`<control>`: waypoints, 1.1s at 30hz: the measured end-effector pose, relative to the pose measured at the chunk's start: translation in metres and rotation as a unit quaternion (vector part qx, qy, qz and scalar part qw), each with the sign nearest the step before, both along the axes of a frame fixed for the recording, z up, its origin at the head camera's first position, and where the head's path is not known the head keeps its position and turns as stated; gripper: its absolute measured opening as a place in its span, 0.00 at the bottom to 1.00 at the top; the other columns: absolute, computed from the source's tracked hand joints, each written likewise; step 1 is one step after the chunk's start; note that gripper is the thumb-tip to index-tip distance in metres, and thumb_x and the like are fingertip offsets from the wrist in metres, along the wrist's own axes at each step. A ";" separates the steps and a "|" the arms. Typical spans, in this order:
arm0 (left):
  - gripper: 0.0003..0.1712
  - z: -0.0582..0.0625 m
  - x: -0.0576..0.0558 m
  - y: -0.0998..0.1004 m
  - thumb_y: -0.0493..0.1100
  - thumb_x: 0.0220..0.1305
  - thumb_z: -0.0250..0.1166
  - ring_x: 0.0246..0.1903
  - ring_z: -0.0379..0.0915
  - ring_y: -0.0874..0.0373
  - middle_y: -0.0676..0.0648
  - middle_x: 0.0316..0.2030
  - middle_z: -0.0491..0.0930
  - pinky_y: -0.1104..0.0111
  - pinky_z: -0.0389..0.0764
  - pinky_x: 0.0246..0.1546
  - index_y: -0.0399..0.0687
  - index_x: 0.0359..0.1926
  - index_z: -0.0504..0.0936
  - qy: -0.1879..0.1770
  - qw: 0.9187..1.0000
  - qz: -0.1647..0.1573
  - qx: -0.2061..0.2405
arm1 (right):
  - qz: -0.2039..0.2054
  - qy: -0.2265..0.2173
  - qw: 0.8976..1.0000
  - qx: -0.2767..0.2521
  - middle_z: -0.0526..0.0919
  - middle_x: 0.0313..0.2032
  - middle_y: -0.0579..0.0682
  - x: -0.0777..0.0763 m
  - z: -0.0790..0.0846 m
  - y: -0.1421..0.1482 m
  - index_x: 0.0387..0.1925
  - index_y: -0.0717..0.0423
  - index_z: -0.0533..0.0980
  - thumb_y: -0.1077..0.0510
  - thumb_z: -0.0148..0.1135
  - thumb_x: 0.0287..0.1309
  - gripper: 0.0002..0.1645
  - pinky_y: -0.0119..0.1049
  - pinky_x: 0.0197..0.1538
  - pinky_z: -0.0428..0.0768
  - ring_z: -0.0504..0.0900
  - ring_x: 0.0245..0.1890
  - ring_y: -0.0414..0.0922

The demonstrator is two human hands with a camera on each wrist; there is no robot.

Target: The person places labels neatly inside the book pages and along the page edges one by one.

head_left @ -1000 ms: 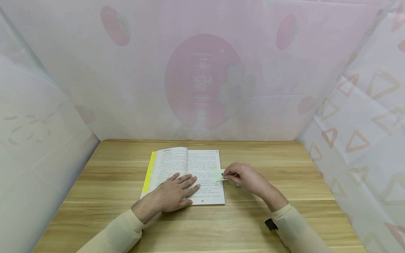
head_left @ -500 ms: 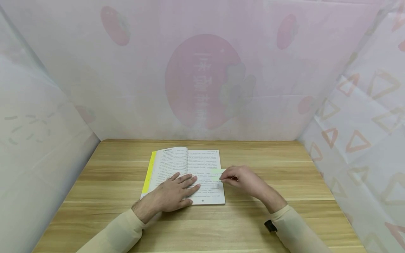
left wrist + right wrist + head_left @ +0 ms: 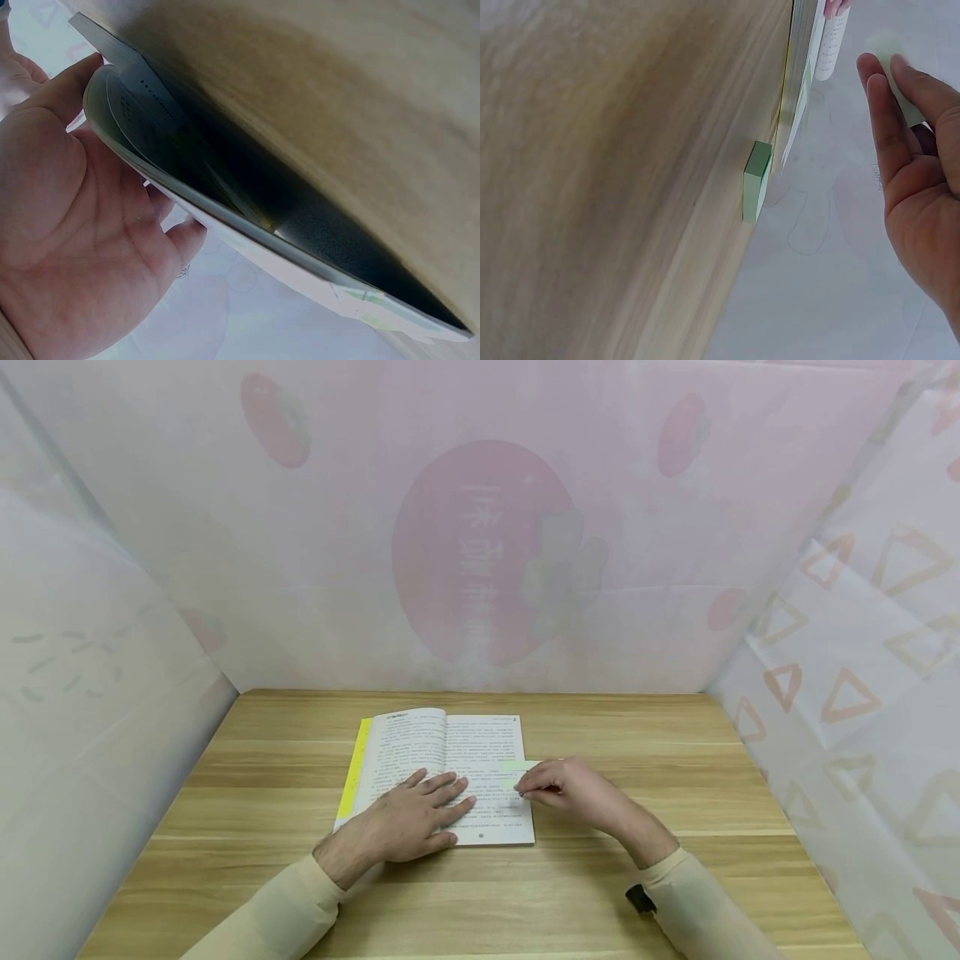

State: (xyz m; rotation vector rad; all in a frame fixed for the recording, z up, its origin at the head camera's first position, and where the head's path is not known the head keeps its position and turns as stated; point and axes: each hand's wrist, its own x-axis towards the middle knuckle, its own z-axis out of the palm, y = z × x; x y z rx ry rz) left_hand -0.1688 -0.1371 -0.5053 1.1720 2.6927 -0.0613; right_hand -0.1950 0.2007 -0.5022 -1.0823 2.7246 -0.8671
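Note:
An open book (image 3: 480, 743) with printed pages lies on the table. My left hand (image 3: 408, 821) rests on its lower part, fingers spread across both pages. In the left wrist view the palm is beside the raised edge of the book (image 3: 225, 214). At the right page's outer edge, my right hand (image 3: 573, 789) pinches a pale green sticky note (image 3: 905, 94) between thumb and fingers. Just above it, another pale green sticky note (image 3: 513, 766) lies on the page and juts past the edge. The fingers partly hide both notes in the head view.
A small green pad of sticky notes (image 3: 757, 184) sits on the wooden table (image 3: 645, 727) beside the book, hidden by my hand in the head view. A yellow strip (image 3: 352, 768) shows along the book's left edge. Printed fabric walls (image 3: 315, 543) surround the table.
My right hand has shifted slightly left, its fingertips moving from beside the book to over the right page. My left hand and the book have stayed in place.

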 end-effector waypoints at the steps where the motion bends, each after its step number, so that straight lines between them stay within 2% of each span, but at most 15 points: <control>1: 0.38 0.000 0.000 0.000 0.65 0.91 0.59 0.93 0.61 0.46 0.48 0.93 0.65 0.39 0.65 0.93 0.61 0.92 0.69 0.000 1.000 0.000 0.000 | 0.001 0.000 1.000 0.000 0.99 0.55 0.47 0.000 0.000 0.000 0.55 0.54 0.96 0.63 0.76 0.79 0.10 0.41 0.62 0.96 0.98 0.59 0.48; 10: 0.38 -0.001 -0.001 0.000 0.64 0.92 0.58 0.94 0.61 0.46 0.48 0.93 0.65 0.39 0.65 0.93 0.61 0.92 0.69 0.000 1.000 0.000 0.000 | 0.017 0.005 1.000 0.009 0.99 0.57 0.47 -0.001 -0.002 -0.001 0.57 0.54 0.96 0.65 0.75 0.79 0.13 0.45 0.68 0.95 0.97 0.62 0.49; 15: 0.38 -0.001 -0.001 0.000 0.64 0.92 0.58 0.93 0.61 0.46 0.48 0.93 0.66 0.39 0.65 0.94 0.60 0.92 0.70 -0.003 1.000 0.001 0.005 | 0.025 0.016 1.000 0.010 0.99 0.58 0.48 -0.001 -0.007 -0.001 0.58 0.55 0.96 0.66 0.75 0.79 0.13 0.46 0.66 0.95 0.97 0.62 0.50; 20: 0.38 -0.003 -0.001 0.000 0.64 0.92 0.59 0.93 0.62 0.46 0.48 0.93 0.67 0.39 0.65 0.93 0.60 0.92 0.71 0.000 1.000 0.001 0.005 | 0.026 0.010 0.999 0.015 0.99 0.59 0.48 0.001 -0.007 -0.001 0.59 0.54 0.96 0.63 0.76 0.79 0.13 0.48 0.68 0.95 0.97 0.62 0.49; 25: 0.38 -0.004 -0.002 -0.001 0.63 0.92 0.59 0.94 0.61 0.47 0.48 0.93 0.65 0.39 0.64 0.94 0.61 0.92 0.70 -0.003 1.000 0.004 0.004 | 0.021 -0.006 1.000 0.020 0.98 0.59 0.46 0.004 -0.005 -0.002 0.59 0.50 0.96 0.59 0.76 0.80 0.13 0.42 0.65 0.95 0.97 0.62 0.46; 29: 0.38 -0.007 -0.003 -0.003 0.64 0.92 0.57 0.93 0.62 0.46 0.48 0.93 0.66 0.39 0.65 0.93 0.61 0.92 0.69 0.005 1.000 -0.006 0.011 | 0.030 0.001 0.999 0.020 0.98 0.59 0.45 0.006 -0.004 -0.004 0.58 0.50 0.96 0.60 0.77 0.79 0.12 0.37 0.61 0.95 0.96 0.60 0.44; 33: 0.38 -0.010 -0.004 -0.005 0.65 0.93 0.57 0.93 0.63 0.44 0.46 0.92 0.67 0.37 0.67 0.92 0.60 0.92 0.70 0.011 1.000 -0.013 0.020 | 0.043 0.011 0.999 0.029 0.98 0.58 0.45 0.008 -0.005 -0.006 0.56 0.50 0.97 0.61 0.78 0.78 0.11 0.36 0.62 0.95 0.96 0.59 0.43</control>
